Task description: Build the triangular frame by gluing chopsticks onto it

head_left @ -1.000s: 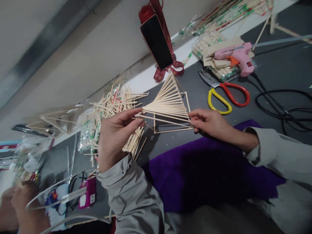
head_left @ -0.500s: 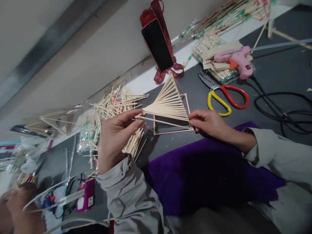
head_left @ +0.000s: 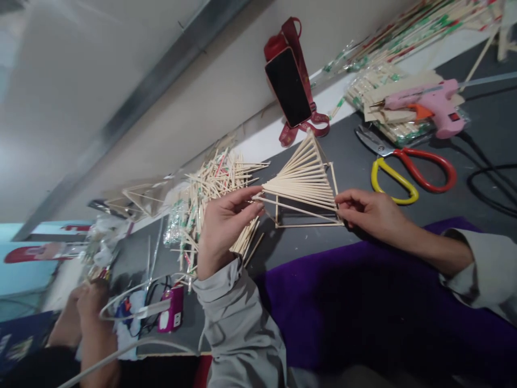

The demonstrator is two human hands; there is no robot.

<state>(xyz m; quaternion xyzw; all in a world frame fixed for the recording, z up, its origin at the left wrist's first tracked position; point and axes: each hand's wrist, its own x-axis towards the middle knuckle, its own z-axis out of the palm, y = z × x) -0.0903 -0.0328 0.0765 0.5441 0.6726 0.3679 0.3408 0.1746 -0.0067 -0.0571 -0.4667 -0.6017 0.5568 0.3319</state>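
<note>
A glue gun (head_left: 441,101) and scissors (head_left: 381,150) suggest a craft workshop

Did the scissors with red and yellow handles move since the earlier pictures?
No, the scissors lie in the same spot beside the pink glue gun; only the view shifted.

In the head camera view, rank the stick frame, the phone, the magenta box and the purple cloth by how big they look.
Largest to smallest, as they look:
1. Purple cloth
2. Stick frame
3. Phone
4. Magenta box
</note>
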